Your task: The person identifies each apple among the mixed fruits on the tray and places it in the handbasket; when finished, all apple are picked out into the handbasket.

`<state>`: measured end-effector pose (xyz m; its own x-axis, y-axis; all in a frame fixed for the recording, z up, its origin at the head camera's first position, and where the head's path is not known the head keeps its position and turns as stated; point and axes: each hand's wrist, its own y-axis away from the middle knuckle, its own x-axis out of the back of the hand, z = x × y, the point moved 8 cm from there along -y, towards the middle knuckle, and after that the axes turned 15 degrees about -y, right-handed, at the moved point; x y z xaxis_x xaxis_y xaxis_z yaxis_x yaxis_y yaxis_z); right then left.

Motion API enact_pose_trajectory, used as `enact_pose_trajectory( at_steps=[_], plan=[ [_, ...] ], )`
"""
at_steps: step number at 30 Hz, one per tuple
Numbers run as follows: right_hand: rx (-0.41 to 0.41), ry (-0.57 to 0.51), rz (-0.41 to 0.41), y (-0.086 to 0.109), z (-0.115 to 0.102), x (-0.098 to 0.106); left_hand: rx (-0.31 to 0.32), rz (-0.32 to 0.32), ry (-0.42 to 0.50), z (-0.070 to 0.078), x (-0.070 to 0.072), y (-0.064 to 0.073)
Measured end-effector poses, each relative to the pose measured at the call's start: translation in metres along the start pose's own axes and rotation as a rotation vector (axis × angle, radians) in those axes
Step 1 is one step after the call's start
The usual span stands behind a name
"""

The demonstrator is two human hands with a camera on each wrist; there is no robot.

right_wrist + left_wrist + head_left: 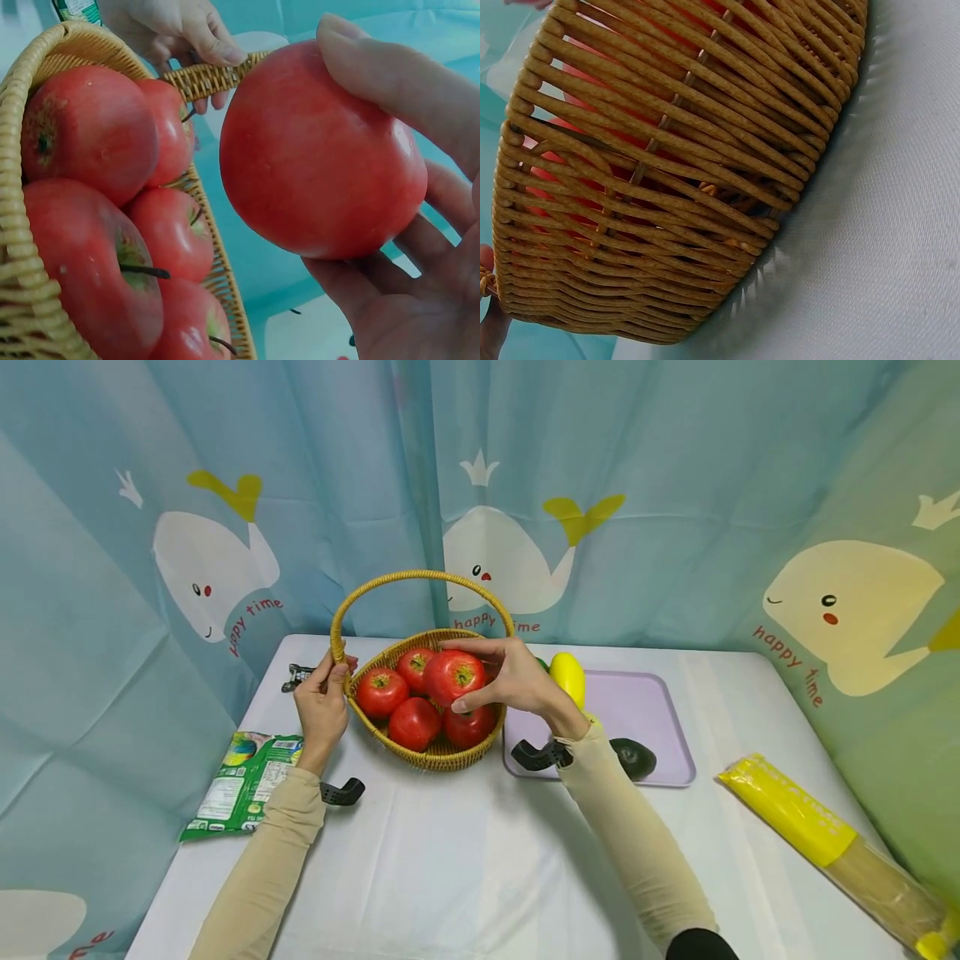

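A yellow-brown wicker basket point(429, 760) with a tall arched handle point(416, 575) stands toward the back of the table, holding several red apples point(415, 724). My left hand point(322, 706) grips the base of the handle on the basket's left side. My right hand point(517, 681) holds one red apple point(322, 157) between thumb and fingers, over the right part of the basket. In the right wrist view this apple is apart from the ones in the basket. The left wrist view shows the woven basket wall point(645, 165) close up, with red apples behind its gaps.
Right of the basket lies a lilac tray point(667, 727) bearing a yellow fruit point(567, 677) and a dark green avocado point(633, 758), partly behind my right arm. A green snack bag point(243, 785) lies at left, a yellow noodle packet point(810, 827) at right. Curtains point(360, 485) surround the table.
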<state>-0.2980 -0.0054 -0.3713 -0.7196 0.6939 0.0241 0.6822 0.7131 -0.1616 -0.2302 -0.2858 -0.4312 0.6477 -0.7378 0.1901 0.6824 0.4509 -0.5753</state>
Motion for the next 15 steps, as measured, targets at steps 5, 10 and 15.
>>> enact_pose_trajectory(
  at_steps=[5,10,15],
  plan=[
    [-0.028,0.041,0.015,-0.006,0.004,-0.004,-0.011,0.002,0.012,0.000,0.000,0.001],
    [-0.067,0.052,0.044,-0.013,0.009,-0.004,-0.016,0.002,0.039,0.001,0.000,0.000],
    [-0.101,0.064,0.069,-0.020,0.015,-0.004,-0.013,0.001,0.029,0.000,0.000,0.000]
  ],
)
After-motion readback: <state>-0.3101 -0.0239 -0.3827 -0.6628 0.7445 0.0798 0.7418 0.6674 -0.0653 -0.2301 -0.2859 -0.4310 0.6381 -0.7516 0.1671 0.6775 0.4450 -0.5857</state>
